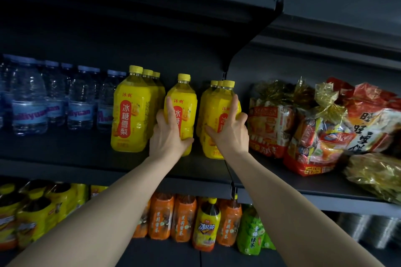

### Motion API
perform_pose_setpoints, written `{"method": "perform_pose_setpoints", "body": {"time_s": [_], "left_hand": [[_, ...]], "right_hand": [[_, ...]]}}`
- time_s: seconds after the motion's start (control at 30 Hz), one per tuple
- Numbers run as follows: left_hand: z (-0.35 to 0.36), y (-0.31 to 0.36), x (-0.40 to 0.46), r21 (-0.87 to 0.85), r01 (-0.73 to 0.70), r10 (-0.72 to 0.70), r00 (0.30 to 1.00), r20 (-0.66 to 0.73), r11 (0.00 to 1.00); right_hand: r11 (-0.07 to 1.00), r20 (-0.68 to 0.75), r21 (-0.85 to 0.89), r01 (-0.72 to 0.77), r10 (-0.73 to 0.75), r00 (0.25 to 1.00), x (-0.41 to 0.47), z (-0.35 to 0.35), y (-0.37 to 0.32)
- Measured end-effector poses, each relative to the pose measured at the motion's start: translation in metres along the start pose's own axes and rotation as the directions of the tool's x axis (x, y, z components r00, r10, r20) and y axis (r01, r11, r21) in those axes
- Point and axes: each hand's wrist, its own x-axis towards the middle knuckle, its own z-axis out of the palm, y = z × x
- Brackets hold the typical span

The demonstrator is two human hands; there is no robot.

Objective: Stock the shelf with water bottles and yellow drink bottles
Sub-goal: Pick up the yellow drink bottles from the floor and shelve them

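Yellow plastic dominates the working zone. Nearest the camera, both bare forearms reach up and forward to the middle shelf (65, 165). The left hand (168, 134) grips the middle yellow drink bottle (184, 115), fingers curled round its left side and thumb hooked under its lower front. The right hand (231, 128) holds the right yellow drink bottle (219, 119), fingers spread up its front and round its right shoulder, thumb lying across the label. Both bottles stand upright close to the shelf's front lip; whether their bases rest fully on the board cannot be told.

Behind each held bottle, further yellow caps show a row running to the back. To the left stands a third row, led by the left yellow drink bottle (132, 112), untouched. Further left, the water bottles (30, 102) stand in rows, well apart from both hands.

Risks noted:
- Pushing either front bottle back is likely to shunt the row behind it; a tilted bottle at the rear could topple unseen.
- The middle and right bottles stand just beside each other; moving both at once could knock them together.
- The right bottle stands near the snack packs (271, 130), which lean loosely; a sideways nudge could dislodge them.
- A bottle left at the lip could fall onto the tea bottles (184, 217) on the lower shelf.
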Motion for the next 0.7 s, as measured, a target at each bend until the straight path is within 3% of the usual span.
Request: {"method": "perform_pose_setpoints", "body": {"time_s": [0.17,0.43,0.7], "left_hand": [[-0.011,-0.007,-0.005,0.003,-0.016,0.016,0.997,0.077,1.000],[-0.041,-0.019,-0.051,0.045,-0.183,0.182,0.983,0.025,0.982],[-0.046,-0.016,-0.136,-0.088,-0.350,0.349,0.937,-0.030,0.932]], "right_hand": [[0.999,0.046,-0.038,0.023,-0.021,0.999,-0.007,-0.012,0.005],[0.926,0.020,-0.303,0.227,-0.232,0.972,-0.065,-0.046,0.013],[0.882,-0.039,-0.407,0.238,-0.277,0.960,-0.160,-0.078,0.037]]}}
